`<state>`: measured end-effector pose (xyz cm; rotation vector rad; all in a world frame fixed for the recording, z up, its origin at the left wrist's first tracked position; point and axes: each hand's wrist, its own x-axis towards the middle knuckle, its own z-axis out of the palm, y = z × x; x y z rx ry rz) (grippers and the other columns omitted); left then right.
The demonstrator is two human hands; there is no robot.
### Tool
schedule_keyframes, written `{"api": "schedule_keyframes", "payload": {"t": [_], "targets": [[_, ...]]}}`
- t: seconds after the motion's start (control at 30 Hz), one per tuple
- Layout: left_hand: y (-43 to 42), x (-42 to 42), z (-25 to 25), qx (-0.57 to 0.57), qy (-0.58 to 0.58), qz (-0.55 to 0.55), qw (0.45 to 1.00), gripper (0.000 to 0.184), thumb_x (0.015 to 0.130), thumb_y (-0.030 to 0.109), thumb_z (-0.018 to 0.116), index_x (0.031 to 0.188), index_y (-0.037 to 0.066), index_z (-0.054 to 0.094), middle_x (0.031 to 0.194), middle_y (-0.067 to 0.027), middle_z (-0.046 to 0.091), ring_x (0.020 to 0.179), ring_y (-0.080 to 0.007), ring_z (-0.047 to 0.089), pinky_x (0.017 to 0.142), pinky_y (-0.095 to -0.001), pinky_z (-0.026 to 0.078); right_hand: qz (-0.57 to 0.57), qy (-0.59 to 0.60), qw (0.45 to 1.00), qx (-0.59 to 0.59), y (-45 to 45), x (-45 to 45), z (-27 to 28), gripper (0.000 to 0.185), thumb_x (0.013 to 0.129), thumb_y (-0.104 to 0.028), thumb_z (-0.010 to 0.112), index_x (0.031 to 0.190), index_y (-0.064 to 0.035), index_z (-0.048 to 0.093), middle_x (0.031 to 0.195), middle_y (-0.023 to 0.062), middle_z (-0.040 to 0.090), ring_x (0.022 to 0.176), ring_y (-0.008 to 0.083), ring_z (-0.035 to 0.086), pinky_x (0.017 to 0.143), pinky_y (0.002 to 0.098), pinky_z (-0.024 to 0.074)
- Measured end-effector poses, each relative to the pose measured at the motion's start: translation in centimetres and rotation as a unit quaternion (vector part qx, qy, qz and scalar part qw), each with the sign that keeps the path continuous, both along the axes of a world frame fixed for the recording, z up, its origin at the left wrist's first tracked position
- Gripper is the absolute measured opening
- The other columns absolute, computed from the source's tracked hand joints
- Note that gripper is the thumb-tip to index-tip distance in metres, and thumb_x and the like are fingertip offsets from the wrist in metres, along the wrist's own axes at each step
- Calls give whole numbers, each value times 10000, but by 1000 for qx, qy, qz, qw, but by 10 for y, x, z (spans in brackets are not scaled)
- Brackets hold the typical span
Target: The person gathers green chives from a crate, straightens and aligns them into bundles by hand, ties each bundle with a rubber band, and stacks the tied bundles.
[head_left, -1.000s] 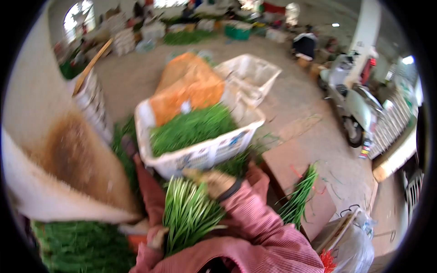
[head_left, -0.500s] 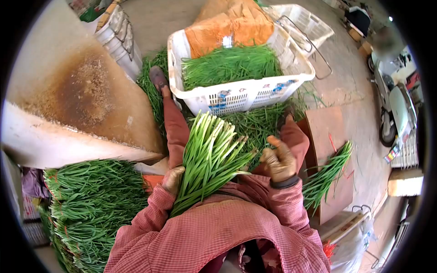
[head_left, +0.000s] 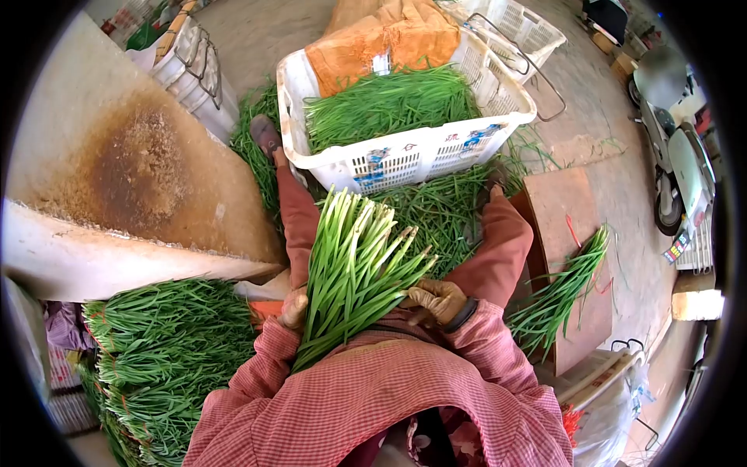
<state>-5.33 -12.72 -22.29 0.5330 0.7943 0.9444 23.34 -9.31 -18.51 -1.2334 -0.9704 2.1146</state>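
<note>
A thick bunch of garlic chives lies across my lap, pale stem ends pointing away from me and green leaves toward my body. My left hand is closed around the left side of the bunch. At its lower right edge, my right hand pinches the pale end of a stalk that sticks out sideways. Both hands look gloved. Part of the left fingers is hidden behind the leaves.
Ahead stands a white plastic crate with loose chives and an orange sack. Tied bundles are stacked at my left, beside a stained slab. A brown board with more chives is at right. Trimmings cover the floor.
My right hand has come down and left from a raised position to the edge of the bunch, and its fingers have closed on a stalk end. The left hand keeps its hold.
</note>
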Motion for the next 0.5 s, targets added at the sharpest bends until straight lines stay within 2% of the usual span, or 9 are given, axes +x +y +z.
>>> {"api": "schedule_keyframes", "payload": {"t": [0.07, 0.13, 0.2, 0.23, 0.3, 0.33, 0.4, 0.47, 0.5], "targets": [[1, -1, 1, 13, 12, -9, 1000, 611, 764, 408, 453, 1185, -32, 403, 1102, -130, 517, 976, -219, 508, 865, -325, 389, -62, 45, 993, -91, -9, -5, -5, 258, 826, -237, 546, 965, -19, 539, 855, 67, 613, 574, 105, 545, 476, 216, 467], [2, -2, 1, 35, 32, -22, 999, 614, 760, 409, 456, 1185, -32, 403, 1103, -131, 516, 978, -220, 507, 866, -325, 388, -103, 41, 994, 15, -21, -5, 0, 208, 811, -201, 562, 899, -13, 580, 821, 78, 627, 572, 108, 575, 462, 212, 451], [2, 0, 4, 54, 47, -37, 997, 618, 756, 409, 459, 1186, -32, 403, 1105, -131, 516, 981, -220, 506, 868, -325, 386, -178, 25, 974, 141, -24, -12, 41, 182, 814, -145, 553, 917, 3, 576, 842, 94, 624, 609, 99, 575, 490, 215, 461], [2, 1, 7, 63, 55, -47, 995, 620, 755, 410, 460, 1186, -32, 403, 1105, -131, 515, 982, -221, 506, 869, -325, 386, -181, 25, 973, 138, -22, -11, 48, 182, 814, -145, 553, 917, 3, 576, 842, 94, 624, 609, 99, 575, 490, 215, 461], [5, 4, 10, 83, 67, -66, 992, 624, 751, 410, 463, 1187, -32, 402, 1107, -132, 514, 984, -221, 504, 871, -325, 385, -106, -10, 937, 332, -5, -7, 58, 158, 819, -79, 533, 934, 22, 568, 867, 104, 621, 653, 102, 578, 534, 219, 476], [6, 5, 12, 93, 74, -73, 990, 626, 749, 411, 464, 1187, -32, 402, 1107, -132, 514, 986, -221, 504, 872, -325, 384, -86, -103, 891, 434, 7, -10, 59, 166, 803, -63, 550, 951, 10, 570, 885, 112, 619, 683, 157, 598, 584, 230, 488], [8, 6, 14, 110, 84, -82, 987, 629, 745, 411, 467, 1187, -32, 402, 1109, -132, 513, 988, -222, 503, 873, -325, 383, -122, -185, 742, 632, 42, -12, 65, 231, 765, -166, 609, 928, -3, 589, 912, 135, 612, 798, 248, 599, 683, 297, 490], [6, 5, 16, 123, 97, -89, 984, 633, 742, 412, 470, 1188, -32, 402, 1110, -133, 513, 991, -223, 502, 875, -325, 382, 16, -337, 681, 650, 67, 2, 58, 337, 725, -314, 634, 892, -22, 611, 962, 165, 594, 918, 315, 558, 814, 369, 443], [5, 5, 18, 126, 99, -93, 983, 635, 740, 412, 471, 1188, -32, 402, 1111, -133, 512, 992, -223, 501, 876, -325, 381, 82, -354, 720, 591, 71, 1, 51, 420, 721, -418, 603, 861, -23, 622, 1015, 185, 571, 1044, 329, 482, 924, 411, 346]]}}
